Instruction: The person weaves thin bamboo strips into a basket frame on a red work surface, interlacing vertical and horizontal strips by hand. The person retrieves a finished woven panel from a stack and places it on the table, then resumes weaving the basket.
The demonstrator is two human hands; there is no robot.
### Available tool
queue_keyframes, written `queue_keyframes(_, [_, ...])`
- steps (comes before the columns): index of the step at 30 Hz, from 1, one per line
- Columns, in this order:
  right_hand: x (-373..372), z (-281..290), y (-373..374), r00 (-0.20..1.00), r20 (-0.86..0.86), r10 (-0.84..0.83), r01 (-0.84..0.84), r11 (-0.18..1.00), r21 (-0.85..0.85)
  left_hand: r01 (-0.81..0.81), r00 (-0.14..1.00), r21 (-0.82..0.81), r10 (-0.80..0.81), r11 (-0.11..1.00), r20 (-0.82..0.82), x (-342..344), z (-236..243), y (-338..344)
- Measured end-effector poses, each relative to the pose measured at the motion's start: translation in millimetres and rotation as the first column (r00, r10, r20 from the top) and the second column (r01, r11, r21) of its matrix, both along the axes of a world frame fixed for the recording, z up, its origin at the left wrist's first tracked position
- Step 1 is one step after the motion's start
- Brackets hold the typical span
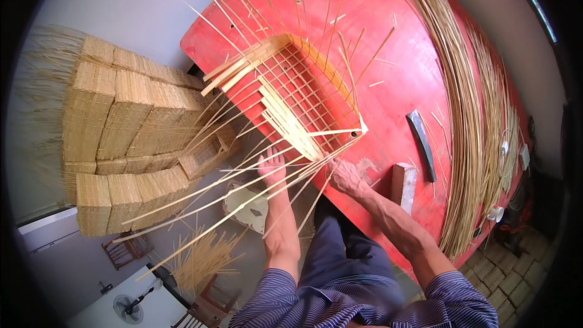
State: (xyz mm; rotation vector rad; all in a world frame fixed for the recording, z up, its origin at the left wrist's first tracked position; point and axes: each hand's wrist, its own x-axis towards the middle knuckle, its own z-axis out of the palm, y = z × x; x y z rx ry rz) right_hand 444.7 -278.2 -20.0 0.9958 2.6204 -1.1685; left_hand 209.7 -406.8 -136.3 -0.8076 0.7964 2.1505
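Observation:
A half-woven bamboo basket (pixel 303 94) lies on the red table, its base an open grid. Pale flat strips (pixel 285 121) cover its near left side, and loose ends stick out all round. At the basket's near corner my right hand (pixel 345 176) is closed, its fingertips pinching a bamboo strip where several cross. My left hand (pixel 271 164) is by the table edge below the flat strips, fingers stretched upward against them. Long loose bamboo strips (pixel 206 206) run past both hands toward the lower left.
The red table (pixel 376 109) bears a dark curved blade-like tool (pixel 422 146), a brick-like block (pixel 404 185) and long bundles of bamboo strips (pixel 449 85). Stacked woven baskets (pixel 127 103) stand at left. Below are a stool (pixel 246 206), a strip pile (pixel 206 261) and a fan (pixel 129 308).

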Motion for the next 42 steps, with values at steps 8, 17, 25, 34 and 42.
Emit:
queue_keyframes(8, [-25.4, 0.2, -0.3, 0.887, -0.42, -0.192, 0.198, 0.98, -0.029, 0.08, 0.973, 0.084, -0.059, 0.993, -0.223, -40.6, 34.0, -1.5])
queue_keyframes(17, [-4.0, 92.6, 44.8, 0.952, -0.14, -0.273, 0.206, 0.906, -0.37, 0.208, 0.785, -0.232, -0.304, 0.95, -0.54, -12.8, 173.0, 33.3])
queue_keyframes(25, [25.9, 116.0, 70.2, 0.855, -0.162, -0.492, 0.146, 0.53, -0.836, 0.256, 0.224, -0.701, -0.747, 0.665, -0.626, 52.6, 300.2, 39.4])
queue_keyframes(34, [65.1, 91.6, 65.7, 0.69, -0.155, -0.707, 0.008, 0.221, -0.975, 0.381, 0.074, -0.823, -0.902, 0.421, -0.426, 56.2, 296.9, 26.3])
queue_keyframes(42, [87.6, 75.4, 47.9, 0.579, -0.099, -0.809, 0.19, 0.251, -0.949, 0.411, -0.095, -0.873, -0.94, 0.261, -0.326, -52.5, 285.3, 61.8])
